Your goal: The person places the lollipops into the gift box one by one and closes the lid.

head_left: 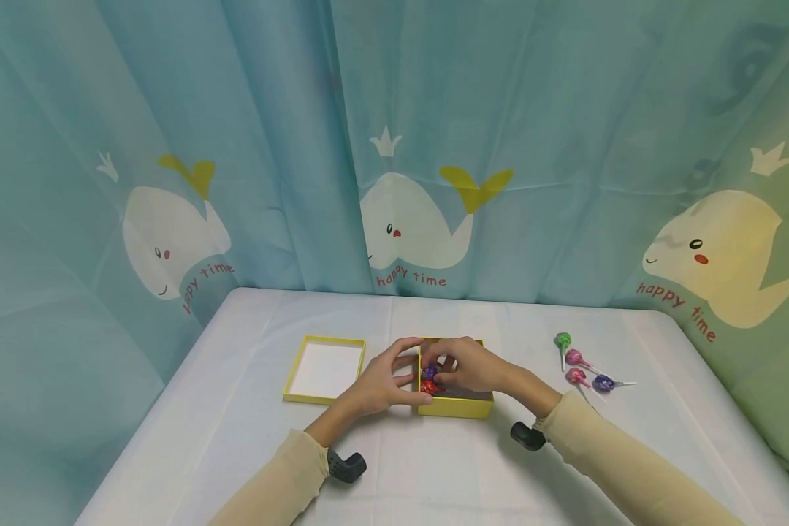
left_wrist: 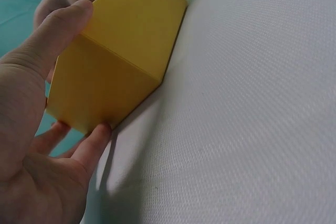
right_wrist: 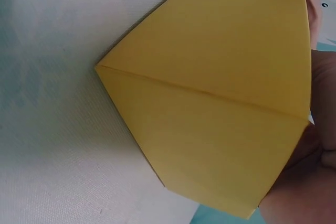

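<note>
A yellow open-topped box (head_left: 455,408) stands on the table with a purple-wrapped lollipop (head_left: 429,372) and a red-wrapped lollipop (head_left: 427,386) at its left end. My left hand (head_left: 376,386) holds the box's left end, the thumb over the front corner and the fingers along the side and back; the left wrist view shows fingertips (left_wrist: 94,139) against the yellow wall. My right hand (head_left: 470,365) reaches down into the box, thumb and fingers curled at the purple lollipop. In the right wrist view the box wall (right_wrist: 210,77) hides those fingertips.
A shallow yellow-rimmed lid (head_left: 307,399) lies left of the box, white inside up. On the right lie several lollipops: a green one (head_left: 562,340), two pink ones and a purple one (head_left: 603,383). A blue curtain (head_left: 289,219) with whale prints hangs behind the white-covered table.
</note>
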A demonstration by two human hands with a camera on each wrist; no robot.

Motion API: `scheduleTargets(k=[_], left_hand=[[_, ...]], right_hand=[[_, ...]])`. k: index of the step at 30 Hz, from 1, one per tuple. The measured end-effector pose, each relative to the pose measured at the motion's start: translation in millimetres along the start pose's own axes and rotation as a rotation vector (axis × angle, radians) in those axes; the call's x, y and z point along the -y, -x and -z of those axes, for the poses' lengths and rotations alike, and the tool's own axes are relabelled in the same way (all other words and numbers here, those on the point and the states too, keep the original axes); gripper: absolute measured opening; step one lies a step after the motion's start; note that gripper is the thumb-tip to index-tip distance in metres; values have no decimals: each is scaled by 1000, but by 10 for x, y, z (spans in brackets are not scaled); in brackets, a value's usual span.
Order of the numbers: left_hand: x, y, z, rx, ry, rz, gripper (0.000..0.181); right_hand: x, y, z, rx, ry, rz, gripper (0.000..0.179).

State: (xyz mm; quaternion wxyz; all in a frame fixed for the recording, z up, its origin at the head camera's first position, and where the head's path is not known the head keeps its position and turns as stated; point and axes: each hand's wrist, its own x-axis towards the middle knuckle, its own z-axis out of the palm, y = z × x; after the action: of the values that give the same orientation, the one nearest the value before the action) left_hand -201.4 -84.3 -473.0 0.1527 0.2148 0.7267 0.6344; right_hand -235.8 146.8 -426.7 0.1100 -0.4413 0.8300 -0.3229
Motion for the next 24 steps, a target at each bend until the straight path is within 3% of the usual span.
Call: scheduleTargets(k=[24], left_hand=[[4, 0, -6, -6, 2, 2, 91]], right_hand=[[-19, -6, -27, -17, 7, -20, 24]])
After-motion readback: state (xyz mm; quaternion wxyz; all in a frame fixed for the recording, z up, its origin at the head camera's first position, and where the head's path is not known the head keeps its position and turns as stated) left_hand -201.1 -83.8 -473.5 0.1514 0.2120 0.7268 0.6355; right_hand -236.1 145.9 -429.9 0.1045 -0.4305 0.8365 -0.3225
